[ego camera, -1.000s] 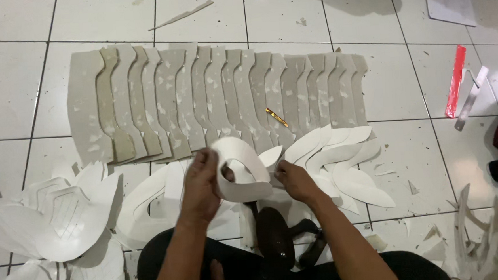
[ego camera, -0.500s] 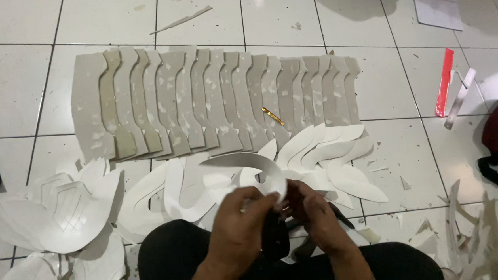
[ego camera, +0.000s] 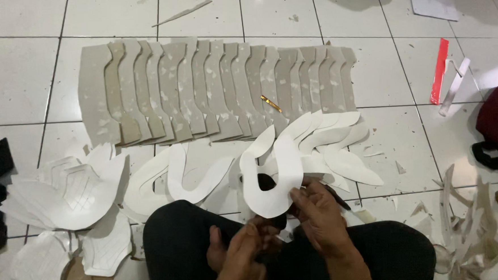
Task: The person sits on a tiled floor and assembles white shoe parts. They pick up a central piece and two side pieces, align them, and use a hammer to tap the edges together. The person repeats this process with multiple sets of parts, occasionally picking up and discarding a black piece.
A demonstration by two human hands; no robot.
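A white U-shaped card cutout (ego camera: 271,176) is being held above the lap, pinched at its lower curve by the right hand (ego camera: 320,213) and left hand (ego camera: 244,249); judged light, thin, easily creased; best gripped near the bend

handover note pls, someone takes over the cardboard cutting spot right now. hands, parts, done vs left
Left hand: low over the lap, fingers at the bottom edge of the U-shaped white cutout.
Right hand: pinching the same cutout's lower right edge.
Done: row of overlapped grey cardboard pieces on the floor tiles; curved white pieces fanned behind the cutout; rounded white pieces at left.
Left: can't tell from this view; offcuts lie at right.
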